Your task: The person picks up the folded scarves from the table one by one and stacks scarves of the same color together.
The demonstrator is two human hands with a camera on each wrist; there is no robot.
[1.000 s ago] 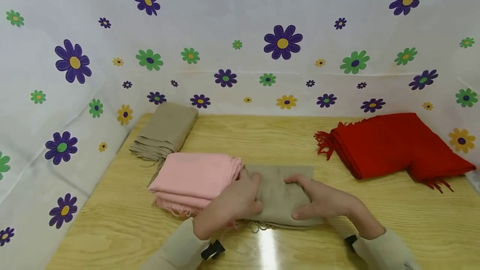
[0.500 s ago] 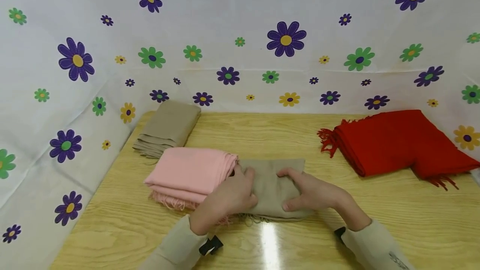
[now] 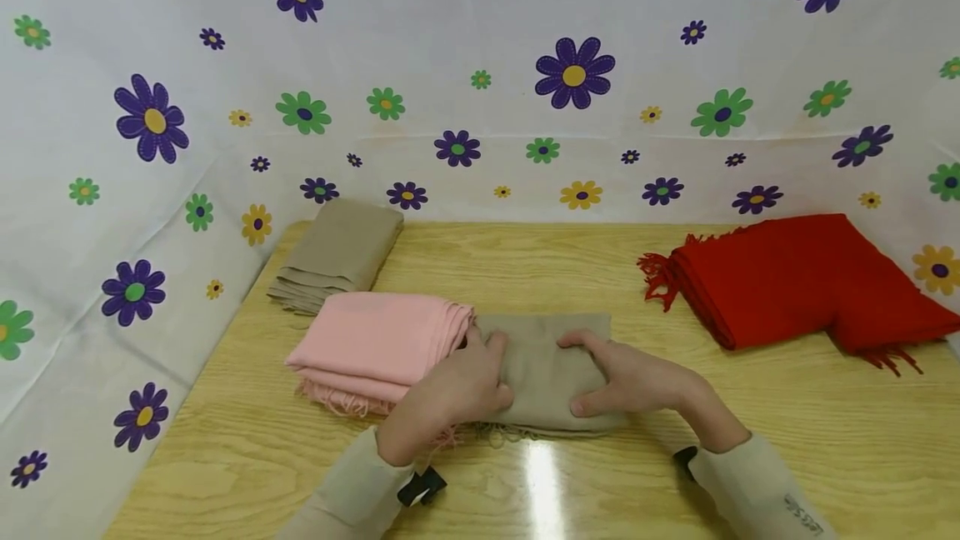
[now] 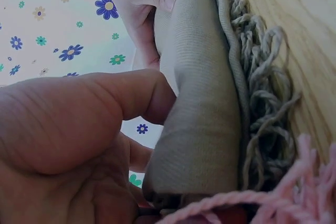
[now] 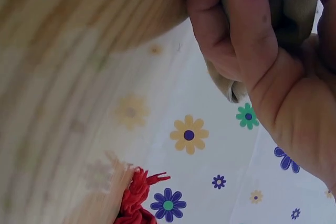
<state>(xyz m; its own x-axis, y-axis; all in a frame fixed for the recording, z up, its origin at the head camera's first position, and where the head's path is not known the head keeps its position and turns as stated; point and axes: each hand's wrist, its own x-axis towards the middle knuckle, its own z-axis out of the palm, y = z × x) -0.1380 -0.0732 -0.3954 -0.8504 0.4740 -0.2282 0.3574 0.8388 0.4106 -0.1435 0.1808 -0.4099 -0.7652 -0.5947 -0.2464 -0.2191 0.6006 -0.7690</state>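
A folded beige scarf (image 3: 551,369) lies on the table between both hands, its twisted fringe (image 4: 262,87) along the near edge. At its left end my left hand (image 3: 459,382) grips it, the thumb pressed on top and the other fingers around the end, partly hidden. My right hand (image 3: 637,377) holds the opposite end, thumb and index finger on the top; in the right wrist view its other fingers (image 5: 247,19) curl at the cloth's edge. A folded pink scarf (image 3: 382,336) sits directly left of the beige one, its side right against my left hand.
Another folded beige scarf (image 3: 341,244) lies at the back left, behind the pink one. A red fringed scarf (image 3: 787,282), loosely folded, covers the right back of the wooden table (image 3: 247,448). Flower-printed white cloth (image 3: 480,40) hangs behind and at the sides.
Both hands keep their places at the ends of the beige scarf, which has shifted slightly left, closer against the pink scarf. The head view has moved a little.
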